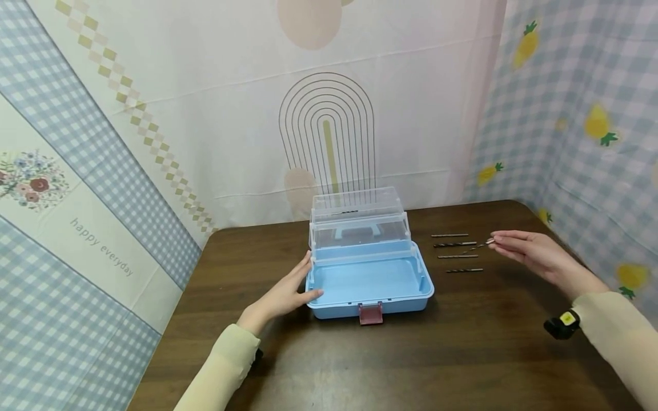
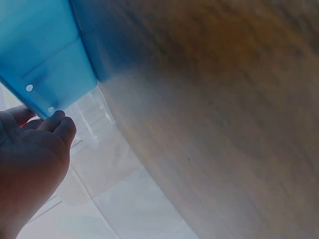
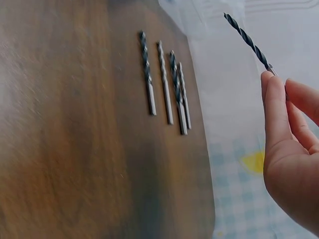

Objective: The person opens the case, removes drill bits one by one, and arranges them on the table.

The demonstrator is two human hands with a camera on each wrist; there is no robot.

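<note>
A light-blue toolbox with clear fold-out trays stands open on the table. My left hand grips its left side, the thumb over the rim near the front corner and the fingers along the outer wall. In the left wrist view the fingers of the left hand bend at the blue edge. My right hand pinches a dark twist drill bit by its shank, tip pointing away from the hand. Below it, several drill bits lie side by side on the table, right of the toolbox.
Another drill bit lies in the upper clear tray. A pink latch hangs at the toolbox's front. The brown wooden table ends at a patterned cloth backdrop behind and a checked cloth on the right.
</note>
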